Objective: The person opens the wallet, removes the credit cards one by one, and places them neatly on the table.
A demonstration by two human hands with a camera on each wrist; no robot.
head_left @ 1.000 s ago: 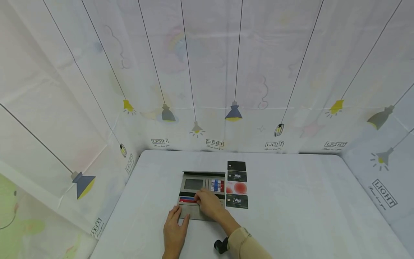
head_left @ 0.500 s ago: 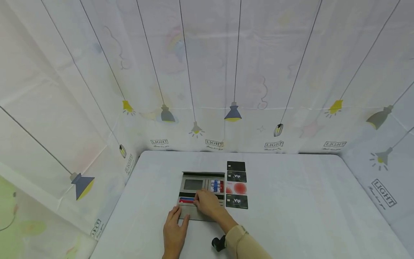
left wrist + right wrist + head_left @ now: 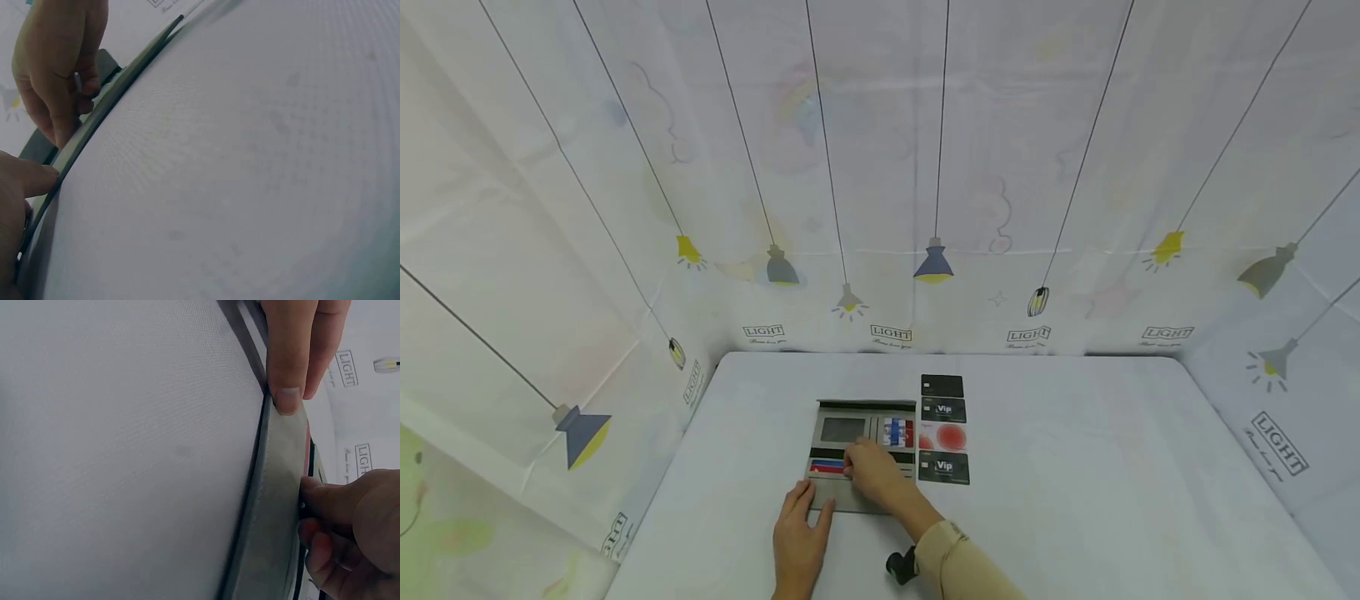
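Note:
An open grey wallet lies flat on the white table. Tucked into its near slot are a red card and, just behind, a blue card. My right hand pinches the red card between curled fingers and thumb; the fingers cover the card's right part. With fairly straight fingers, my left hand presses the wallet's near left corner. The right wrist view shows a left fingertip on the wallet's edge. Striped blue, white and red cards fill the far right pocket, beside a clear window.
Right of the wallet, several cards form a column: a plain black card, a Vip card, a red-and-white card and another Vip card. A small black device sits at my right wrist. Lamp-printed cloth hangs behind.
The head view has shifted a little. My right fingers have moved slightly along the near slot, toward me and left. The left hand stays at the wallet's corner.

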